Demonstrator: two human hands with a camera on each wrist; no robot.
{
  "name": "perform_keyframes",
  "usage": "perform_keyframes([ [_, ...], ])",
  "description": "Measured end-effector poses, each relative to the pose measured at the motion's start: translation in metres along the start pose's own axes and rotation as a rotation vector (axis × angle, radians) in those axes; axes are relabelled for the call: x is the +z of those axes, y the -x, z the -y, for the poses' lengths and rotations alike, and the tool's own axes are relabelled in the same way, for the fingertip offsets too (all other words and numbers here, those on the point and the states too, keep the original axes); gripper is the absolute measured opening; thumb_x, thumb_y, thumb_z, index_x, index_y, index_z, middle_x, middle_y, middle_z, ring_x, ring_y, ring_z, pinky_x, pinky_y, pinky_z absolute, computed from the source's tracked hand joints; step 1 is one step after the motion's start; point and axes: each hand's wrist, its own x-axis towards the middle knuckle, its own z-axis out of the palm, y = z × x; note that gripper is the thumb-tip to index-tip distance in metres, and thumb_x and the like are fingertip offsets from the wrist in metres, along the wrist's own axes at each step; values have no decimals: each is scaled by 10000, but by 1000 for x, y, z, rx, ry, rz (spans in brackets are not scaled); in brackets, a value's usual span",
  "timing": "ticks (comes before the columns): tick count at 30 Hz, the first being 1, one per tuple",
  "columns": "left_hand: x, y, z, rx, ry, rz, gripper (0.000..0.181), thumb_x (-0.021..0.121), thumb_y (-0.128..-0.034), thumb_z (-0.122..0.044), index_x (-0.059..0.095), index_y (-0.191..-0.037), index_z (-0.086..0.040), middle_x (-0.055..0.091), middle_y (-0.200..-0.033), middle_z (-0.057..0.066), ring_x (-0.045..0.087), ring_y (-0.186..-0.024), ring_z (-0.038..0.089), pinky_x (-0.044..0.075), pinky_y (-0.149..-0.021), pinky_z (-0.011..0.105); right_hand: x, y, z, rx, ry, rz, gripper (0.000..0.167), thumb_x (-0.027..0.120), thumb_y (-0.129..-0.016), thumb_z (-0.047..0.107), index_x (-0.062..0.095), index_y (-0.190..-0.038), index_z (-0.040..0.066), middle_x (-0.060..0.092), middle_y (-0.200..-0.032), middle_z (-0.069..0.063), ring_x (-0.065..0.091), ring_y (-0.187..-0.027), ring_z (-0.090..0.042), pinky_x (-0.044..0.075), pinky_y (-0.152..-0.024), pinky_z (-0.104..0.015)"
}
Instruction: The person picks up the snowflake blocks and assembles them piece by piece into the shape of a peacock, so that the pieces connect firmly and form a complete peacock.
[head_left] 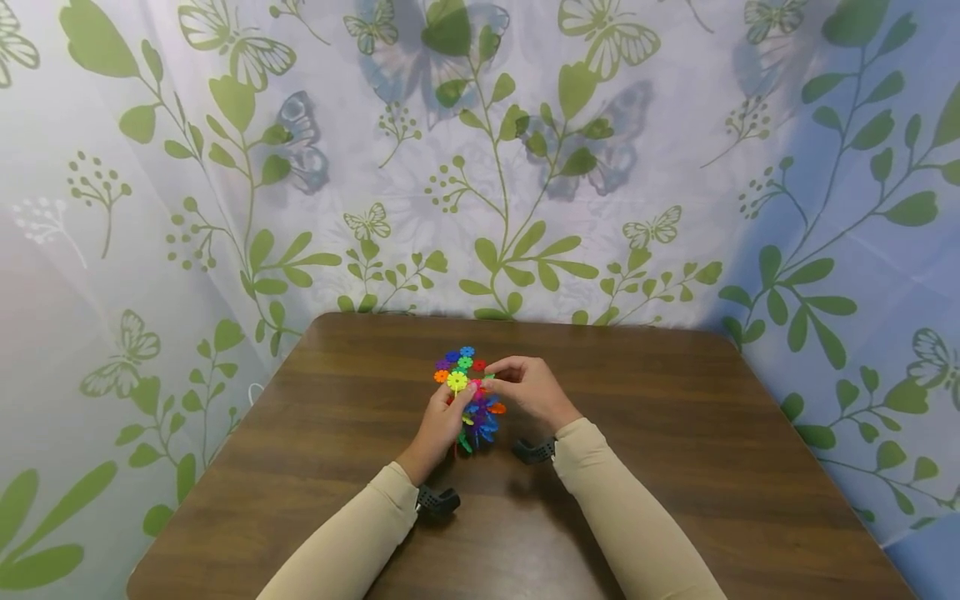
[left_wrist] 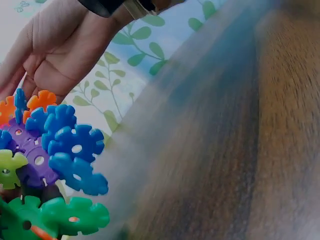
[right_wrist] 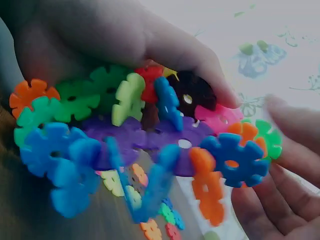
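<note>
A cluster of interlocking flower-shaped plastic discs [head_left: 487,423] is held above the table, in blue, purple, green, orange and other colours. My left hand [head_left: 437,429] grips it from the left. In the right wrist view its thumb lies along the top, near a black disc [right_wrist: 194,95] and a pink disc [right_wrist: 217,118]. Reaching in from the other side, my right hand [head_left: 536,390] pinches a bright green disc [right_wrist: 270,140] at the cluster's edge, beside an orange one. The left wrist view shows the right palm [left_wrist: 62,60] behind the blue discs; the left fingers are mostly hidden there.
Several loose discs [right_wrist: 172,217] lie on the brown wooden table [head_left: 345,375] beyond the hands. Black wrist devices [head_left: 438,500] sit under both forearms. A curtain [head_left: 517,150] with green leaves and butterflies hangs behind the table's far edge and along its sides.
</note>
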Motion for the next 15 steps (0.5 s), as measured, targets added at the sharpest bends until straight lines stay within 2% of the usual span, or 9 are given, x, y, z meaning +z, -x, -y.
perform_keyframes([
  [4,-2,-3,0,-141,153,-45,498,627,-1051,-510,604,-1209,-39,686,-1056,107,667,-929,222,574,-822,317,0,-2,-5,8,-26,-76,338,746,-1017,323,753,-1250,78,740,-1157,-78,701,-1037,-359,570,-931,-495],
  [7,-4,-6,0,-206,267,-82,483,624,-1056,-496,562,-1207,-42,665,-1096,112,645,-968,208,558,-838,307,-2,-4,-14,43,-55,-159,363,725,-1031,334,743,-1261,54,731,-1164,-113,685,-1072,-370,531,-974,-571],
  [9,-7,-7,1,-235,325,-100,448,596,-1074,-476,530,-1188,-48,635,-1114,111,616,-986,208,539,-847,317,-3,-4,-21,69,-50,-200,358,725,-1032,331,747,-1243,43,729,-1146,-130,674,-1072,-396,525,-967,-591],
  [11,-8,-8,2,-244,375,-107,407,567,-1092,-448,511,-1194,-57,607,-1147,113,595,-1022,218,522,-882,336,-4,-5,-28,86,-7,-216,350,732,-1028,324,754,-1226,37,731,-1136,-122,665,-1072,-398,538,-947,-562],
  [15,-11,-10,3,-234,441,-103,439,522,-1112,-434,502,-1330,-53,599,-1270,137,592,-1120,242,507,-961,362,-2,-9,-41,118,116,-162,365,733,-1026,324,746,-1252,38,732,-1135,-62,668,-1045,-319,556,-879,-472],
])
